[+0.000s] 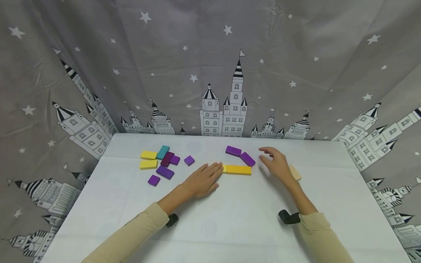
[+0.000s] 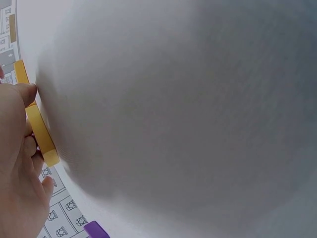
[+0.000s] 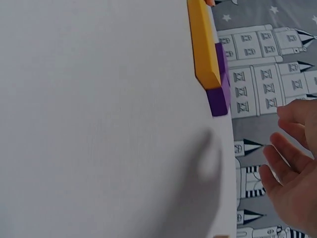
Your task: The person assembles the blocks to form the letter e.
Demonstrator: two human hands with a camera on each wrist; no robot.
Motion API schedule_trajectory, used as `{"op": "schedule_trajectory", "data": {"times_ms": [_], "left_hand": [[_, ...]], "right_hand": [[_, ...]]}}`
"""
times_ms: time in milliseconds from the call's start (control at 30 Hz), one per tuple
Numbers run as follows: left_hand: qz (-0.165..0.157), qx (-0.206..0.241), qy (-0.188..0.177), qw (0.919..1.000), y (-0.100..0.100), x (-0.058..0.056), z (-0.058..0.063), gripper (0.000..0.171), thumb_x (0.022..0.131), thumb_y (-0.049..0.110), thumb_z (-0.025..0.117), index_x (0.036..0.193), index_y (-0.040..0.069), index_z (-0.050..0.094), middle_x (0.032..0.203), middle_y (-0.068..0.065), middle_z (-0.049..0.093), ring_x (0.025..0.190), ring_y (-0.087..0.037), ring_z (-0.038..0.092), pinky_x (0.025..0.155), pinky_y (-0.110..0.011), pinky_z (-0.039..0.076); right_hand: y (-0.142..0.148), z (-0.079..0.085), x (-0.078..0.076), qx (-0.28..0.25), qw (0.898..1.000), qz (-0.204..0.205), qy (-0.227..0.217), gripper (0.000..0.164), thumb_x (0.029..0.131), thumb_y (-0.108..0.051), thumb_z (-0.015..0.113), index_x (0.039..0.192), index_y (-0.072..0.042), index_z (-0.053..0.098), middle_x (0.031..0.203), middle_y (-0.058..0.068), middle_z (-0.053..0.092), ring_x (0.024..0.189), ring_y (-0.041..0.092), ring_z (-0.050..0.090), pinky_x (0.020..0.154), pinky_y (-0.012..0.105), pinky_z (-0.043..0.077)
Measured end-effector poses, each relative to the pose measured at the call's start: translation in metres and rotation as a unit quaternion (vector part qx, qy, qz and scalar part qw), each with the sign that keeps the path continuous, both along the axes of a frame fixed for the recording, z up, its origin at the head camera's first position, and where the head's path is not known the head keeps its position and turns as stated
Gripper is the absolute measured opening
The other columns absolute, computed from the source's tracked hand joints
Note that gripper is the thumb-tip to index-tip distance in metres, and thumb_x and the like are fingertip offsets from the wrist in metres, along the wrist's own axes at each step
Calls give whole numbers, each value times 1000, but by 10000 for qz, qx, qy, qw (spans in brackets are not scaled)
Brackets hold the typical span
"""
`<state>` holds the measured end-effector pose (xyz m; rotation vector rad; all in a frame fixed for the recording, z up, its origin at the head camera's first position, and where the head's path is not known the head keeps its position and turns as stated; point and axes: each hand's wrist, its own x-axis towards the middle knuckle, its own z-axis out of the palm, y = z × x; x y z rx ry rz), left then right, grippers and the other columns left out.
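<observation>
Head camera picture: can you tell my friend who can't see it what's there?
A person's left hand covers part of a row of yellow and orange blocks on a white table, while the right hand hovers empty nearby. More blocks, several purple, lie around; behind hangs a gray curtain with castles and stars.

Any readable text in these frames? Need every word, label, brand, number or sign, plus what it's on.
None: no word, label, brand, number or sign is readable in any view.
Curtain: printed castles, stars and flags, no letters.
Blocks: plain on the faces that show.
Black wrist gadgets: too small and dark to tell if marked.
</observation>
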<state>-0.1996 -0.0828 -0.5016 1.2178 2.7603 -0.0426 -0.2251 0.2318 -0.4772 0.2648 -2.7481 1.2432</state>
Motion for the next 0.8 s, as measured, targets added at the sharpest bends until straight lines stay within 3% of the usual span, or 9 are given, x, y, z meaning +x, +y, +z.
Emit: {"op": "schedule_trajectory", "data": {"times_ms": [333,800], "left_hand": [[-36,92,21,9999,-1,1,0,62,107,38,40,158,6,25,164,-9,20,150,-24,17,121,-44,14],[0,79,-45,10000,0,1,2,62,107,38,39,158,6,25,164,-9,20,150,-24,16,121,-44,14]], "right_hand": [[36,3,28,34,9992,-347,176,35,93,-5,68,126,3,63,129,23,61,119,40,55,103,53,42],[86,2,62,303,9934,-834,-724,55,91,-11,72,139,5,50,140,33,45,127,48,44,102,61,39]]}}
